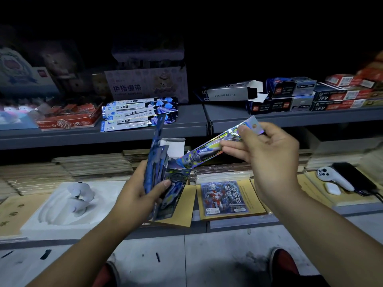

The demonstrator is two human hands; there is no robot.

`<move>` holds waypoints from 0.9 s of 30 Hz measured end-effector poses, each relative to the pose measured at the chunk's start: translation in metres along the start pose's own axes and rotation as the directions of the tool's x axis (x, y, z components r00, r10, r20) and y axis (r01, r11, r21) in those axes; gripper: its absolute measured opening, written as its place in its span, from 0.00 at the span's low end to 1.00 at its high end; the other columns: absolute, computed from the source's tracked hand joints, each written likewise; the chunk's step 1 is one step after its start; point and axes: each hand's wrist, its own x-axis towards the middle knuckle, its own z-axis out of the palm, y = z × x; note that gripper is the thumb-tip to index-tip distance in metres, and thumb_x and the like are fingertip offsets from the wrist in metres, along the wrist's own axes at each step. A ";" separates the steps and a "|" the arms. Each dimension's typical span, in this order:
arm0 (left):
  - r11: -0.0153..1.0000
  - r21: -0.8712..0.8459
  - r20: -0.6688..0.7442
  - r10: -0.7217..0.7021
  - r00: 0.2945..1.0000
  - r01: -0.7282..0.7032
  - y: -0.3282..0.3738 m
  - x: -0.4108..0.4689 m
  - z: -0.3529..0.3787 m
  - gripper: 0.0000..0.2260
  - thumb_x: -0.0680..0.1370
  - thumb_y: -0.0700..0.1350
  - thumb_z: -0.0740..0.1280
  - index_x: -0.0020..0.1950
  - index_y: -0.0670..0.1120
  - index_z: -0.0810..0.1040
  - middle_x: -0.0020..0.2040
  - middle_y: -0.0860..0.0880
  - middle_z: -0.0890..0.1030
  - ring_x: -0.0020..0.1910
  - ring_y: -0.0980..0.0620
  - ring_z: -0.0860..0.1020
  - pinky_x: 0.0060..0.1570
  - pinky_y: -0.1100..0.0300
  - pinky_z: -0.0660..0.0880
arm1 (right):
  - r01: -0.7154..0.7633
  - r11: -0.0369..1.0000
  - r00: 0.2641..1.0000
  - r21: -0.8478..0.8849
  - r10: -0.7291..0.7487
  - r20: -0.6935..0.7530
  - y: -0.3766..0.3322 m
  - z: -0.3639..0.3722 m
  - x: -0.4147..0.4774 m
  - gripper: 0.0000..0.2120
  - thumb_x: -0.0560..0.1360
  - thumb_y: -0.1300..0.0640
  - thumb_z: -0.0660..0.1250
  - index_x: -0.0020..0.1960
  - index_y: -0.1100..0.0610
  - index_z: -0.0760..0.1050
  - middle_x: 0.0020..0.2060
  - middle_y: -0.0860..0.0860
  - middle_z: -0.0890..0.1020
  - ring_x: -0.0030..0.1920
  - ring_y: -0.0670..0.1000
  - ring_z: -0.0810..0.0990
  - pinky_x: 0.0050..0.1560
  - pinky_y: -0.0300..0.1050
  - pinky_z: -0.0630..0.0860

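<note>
My left hand (137,195) grips an open blue printed carton (167,183) upright, its white top flap raised, with other blue packets standing in it. My right hand (267,150) pinches a long shiny holographic pen packet (209,150) near its hang-hole end. The packet slants down to the left, and its lower tip sits at the carton's open mouth. Both hands hover in front of the lower shelf.
Similar packets (138,116) lie stacked on the upper grey shelf (190,123), with a red 2B box (68,119), an open gel ink refill box (230,94) and dark boxes (300,96). Below lie a card pack (224,197), a white moulded tray (68,206), a white controller (333,179) and notebook stacks.
</note>
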 end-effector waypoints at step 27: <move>0.978 0.175 0.091 0.099 0.991 -0.114 0.016 -0.010 0.000 0.20 0.78 0.49 0.72 0.64 0.68 0.70 0.54 0.65 0.82 0.50 0.62 0.81 0.50 0.49 0.81 | 0.418 0.644 0.871 -0.640 -0.083 0.485 0.027 0.004 -0.015 0.03 0.77 0.59 0.73 0.45 0.54 0.83 0.33 0.44 0.80 0.29 0.38 0.77 0.30 0.29 0.66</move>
